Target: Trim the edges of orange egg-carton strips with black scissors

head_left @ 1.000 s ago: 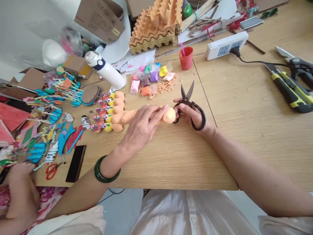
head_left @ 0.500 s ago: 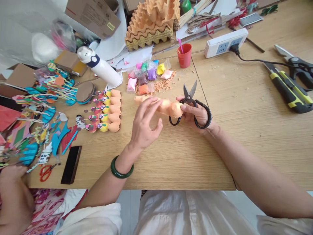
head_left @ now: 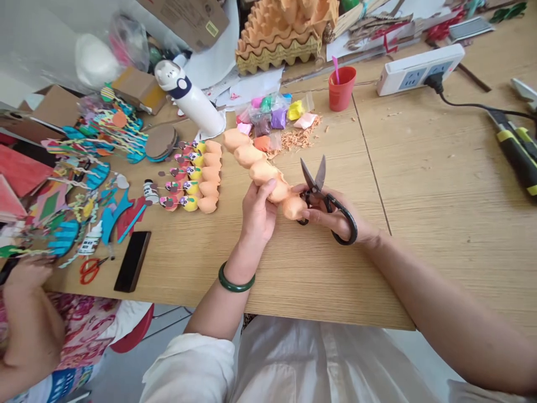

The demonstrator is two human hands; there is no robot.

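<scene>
An orange strip of egg-carton cups (head_left: 262, 170) slants above the table, bumps facing up. My left hand (head_left: 259, 210) is closed on the strip near its middle, thumb on top. At the strip's near end, the fingertips of my right hand (head_left: 331, 215) pinch the last cup. Black-handled scissors (head_left: 315, 178) also sit in my right hand, blades parted and pointing away from me, a handle loop around the hand. To the left stand rows of cut cups, plain orange ones (head_left: 210, 182) beside yellow and red ones decorated with small pieces (head_left: 191, 187).
Bags of coloured clay (head_left: 277, 116) lie among orange shreds (head_left: 296, 140), near a red cup (head_left: 342, 89). A power strip (head_left: 419, 70) and a utility knife (head_left: 518, 151) are on the right. A phone (head_left: 132, 261) and red scissors (head_left: 90, 271) lie left, near another person's arm (head_left: 27, 313).
My left hand has gone from open over the strip to gripping it. The strip has swung so its far end points up and left. My view has shifted right.
</scene>
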